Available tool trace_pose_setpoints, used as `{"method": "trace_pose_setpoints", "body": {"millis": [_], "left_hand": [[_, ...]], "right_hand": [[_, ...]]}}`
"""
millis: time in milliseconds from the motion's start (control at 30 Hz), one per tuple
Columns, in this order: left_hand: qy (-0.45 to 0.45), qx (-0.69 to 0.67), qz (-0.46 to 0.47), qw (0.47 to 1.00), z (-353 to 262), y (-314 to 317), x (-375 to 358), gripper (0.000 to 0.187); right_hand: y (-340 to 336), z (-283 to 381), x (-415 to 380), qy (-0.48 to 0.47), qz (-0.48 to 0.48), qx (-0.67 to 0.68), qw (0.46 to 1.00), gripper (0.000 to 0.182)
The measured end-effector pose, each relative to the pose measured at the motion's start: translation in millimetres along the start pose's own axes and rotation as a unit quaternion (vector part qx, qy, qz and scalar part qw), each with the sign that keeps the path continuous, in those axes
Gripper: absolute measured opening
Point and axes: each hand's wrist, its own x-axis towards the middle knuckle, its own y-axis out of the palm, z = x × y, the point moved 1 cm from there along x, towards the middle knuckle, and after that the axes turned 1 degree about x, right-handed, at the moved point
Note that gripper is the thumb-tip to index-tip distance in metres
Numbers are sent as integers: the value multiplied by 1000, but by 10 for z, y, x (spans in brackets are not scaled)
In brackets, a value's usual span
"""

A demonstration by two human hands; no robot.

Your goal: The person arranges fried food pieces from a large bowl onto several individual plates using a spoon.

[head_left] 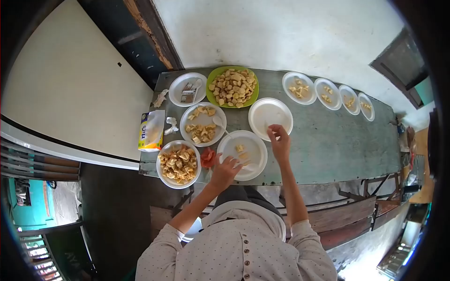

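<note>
My left hand (225,172) lies over the left edge of a white plate (258,173) that holds a few pale pieces, its fingers spread and apart. A red crumpled item (207,158) sits just left of it. My right hand (280,140) is at the lower edge of another white plate (271,110), its thumb and fingertips drawn together; whatever is between them is too small to make out. That plate looks bare except for something faint near the fingertips. A white spoon (220,123) rests on the rim of a plate of pieces (201,133).
A green bowl (233,87) heaped with pieces stands at the back. A full white bowl (178,164), a tissue pack (151,131) and a plate with small packets (189,92) are at the left. Several plates with small portions, one nearest (299,88), line the back right. A bench (337,220) stands below.
</note>
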Motion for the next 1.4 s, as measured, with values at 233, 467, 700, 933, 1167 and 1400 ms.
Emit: {"method": "trace_pose_setpoints", "body": {"millis": [233,467,700,933,1167,1400], "left_hand": [[-225,-144,-27,963,252,-197,-401,16],[-382,-127,-134,906,633,-380,-556,20],[-465,-94,-194,859,810,-435,-868,22],[-532,-99,-74,837,1094,-385,-751,20],[-476,-51,-16,878,1533,-381,-227,22],[-486,-10,56,872,1749,-151,-360,18]], "right_hand": [[302,-759,330,-21,-19,-158,987,18],[1125,-449,68,-103,228,-208,946,42],[1625,-186,258,-67,268,-46,960,22],[1497,58,751,-65,193,8,979,15],[1373,41,742,-81,221,39,971,19],[1752,-80,694,-118,228,0,966,18]]}}
